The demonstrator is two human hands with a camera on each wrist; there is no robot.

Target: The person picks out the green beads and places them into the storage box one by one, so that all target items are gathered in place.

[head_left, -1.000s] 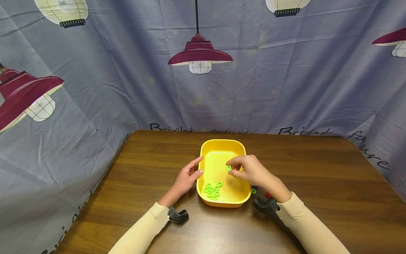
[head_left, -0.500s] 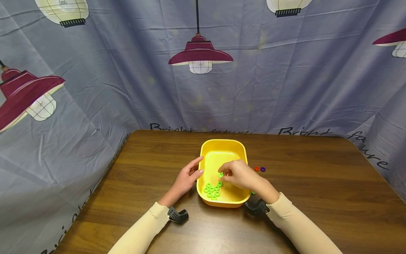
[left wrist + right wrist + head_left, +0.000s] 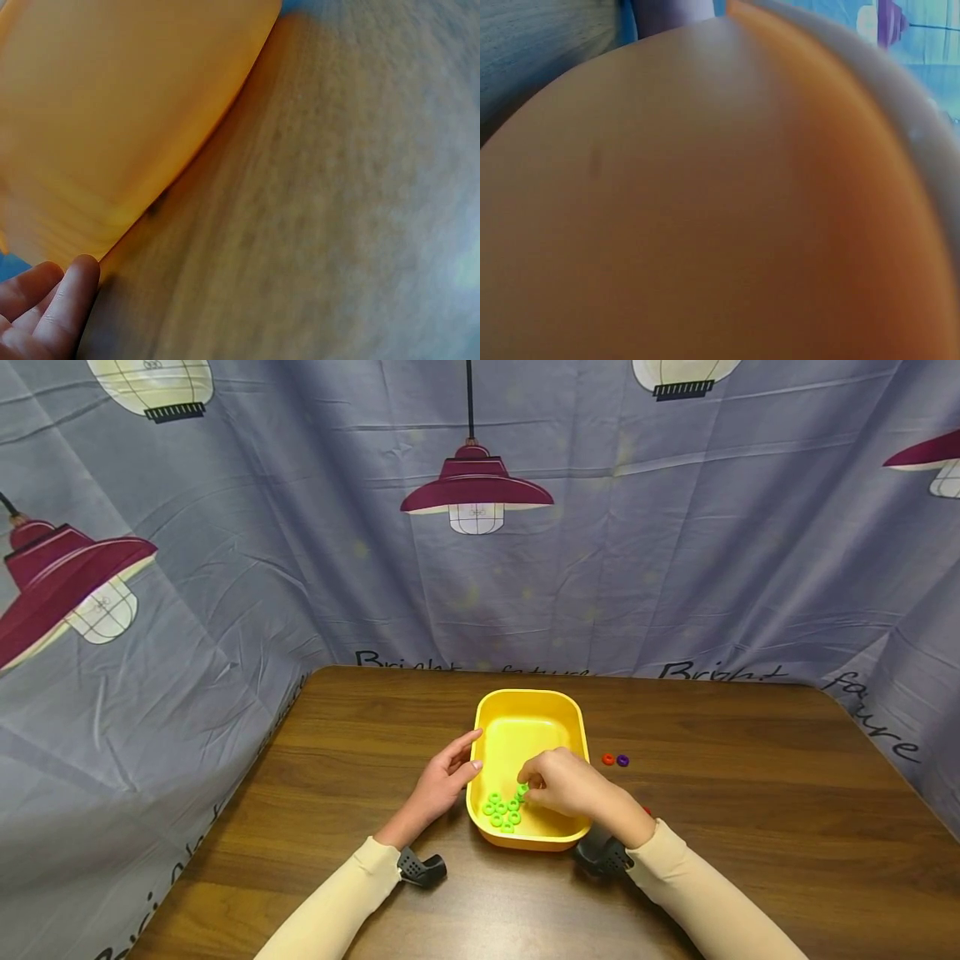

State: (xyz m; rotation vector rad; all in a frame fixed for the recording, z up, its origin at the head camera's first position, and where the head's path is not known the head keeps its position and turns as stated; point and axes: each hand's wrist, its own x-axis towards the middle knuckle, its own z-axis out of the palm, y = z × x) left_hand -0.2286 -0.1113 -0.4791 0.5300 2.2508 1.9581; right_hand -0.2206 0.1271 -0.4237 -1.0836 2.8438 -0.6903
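A yellow plastic bin (image 3: 510,743) stands on the wooden table. Several green ring-shaped beads (image 3: 501,808) lie inside it, grouped at its near left corner. My right hand (image 3: 566,783) reaches over the bin's right side and pinches a green bead (image 3: 522,789) just above the group. My left hand (image 3: 444,779) rests against the bin's left side with fingers extended. In the left wrist view, fingertips (image 3: 84,268) touch the bin's outer wall (image 3: 142,112). The bin's wall (image 3: 705,210) fills most of the right wrist view, so the right fingers are hidden there.
On the table (image 3: 735,760), right of the bin, lie a red bead (image 3: 608,760) and a purple bead (image 3: 622,761). Another red bead (image 3: 647,810) is partly covered by the right forearm. A grey printed curtain (image 3: 585,585) hangs behind the table.
My right hand has moved left and toward me inside the bin, bringing the green bead down to the group. The red and purple beads beyond it came into sight. My left hand stays put.
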